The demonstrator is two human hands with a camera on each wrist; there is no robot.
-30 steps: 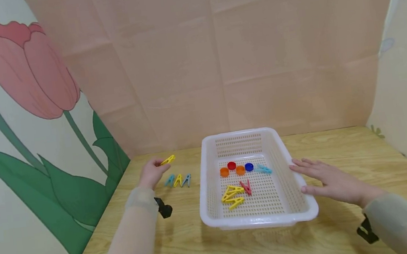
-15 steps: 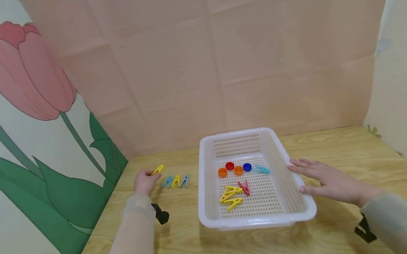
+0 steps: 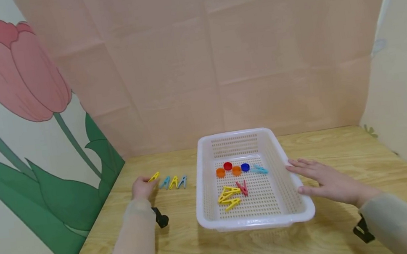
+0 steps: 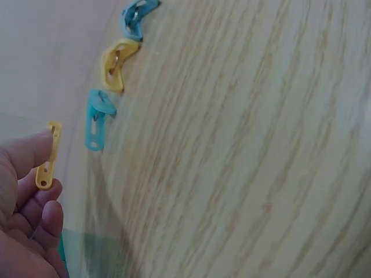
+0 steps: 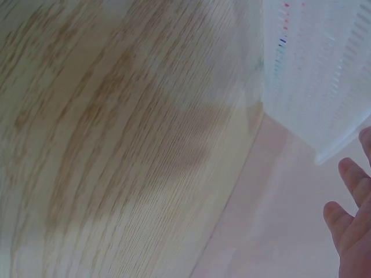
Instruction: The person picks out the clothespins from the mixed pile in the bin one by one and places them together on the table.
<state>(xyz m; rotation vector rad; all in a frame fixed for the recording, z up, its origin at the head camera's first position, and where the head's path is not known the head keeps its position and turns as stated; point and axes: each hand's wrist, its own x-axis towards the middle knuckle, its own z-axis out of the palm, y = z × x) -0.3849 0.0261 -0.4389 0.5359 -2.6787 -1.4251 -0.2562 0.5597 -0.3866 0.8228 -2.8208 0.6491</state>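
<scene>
Between thumb and fingers, my left hand (image 3: 143, 188) pinches a yellow clothespin (image 3: 154, 177), just left of a row on the table. That row holds a light-blue clothespin (image 3: 165, 183), a yellow one, and a greyish-blue clothespin (image 3: 182, 182). In the left wrist view the pinched clothespin (image 4: 48, 156) is seen nearly edge-on. My right hand (image 3: 328, 179) has its fingers spread, with the fingertips at the right rim of a white plastic basket (image 3: 199, 187). Inside the basket lie several yellow clothespins (image 3: 232, 203), a red clothespin (image 3: 243, 188) and a light-blue clothespin (image 3: 260, 169).
Also in the basket are a red cap (image 3: 228, 166), two orange caps (image 3: 220, 172) and a blue cap (image 3: 245, 167). The wooden table (image 3: 180, 248) ends at a pinkish backdrop (image 3: 168, 84). A tulip-printed wall (image 3: 30, 80) borders it on the left.
My left hand has moved left and down with the yellow clothespin, from above the row to its left end. The right hand keeps its place at the basket rim. The view has shifted slightly.
</scene>
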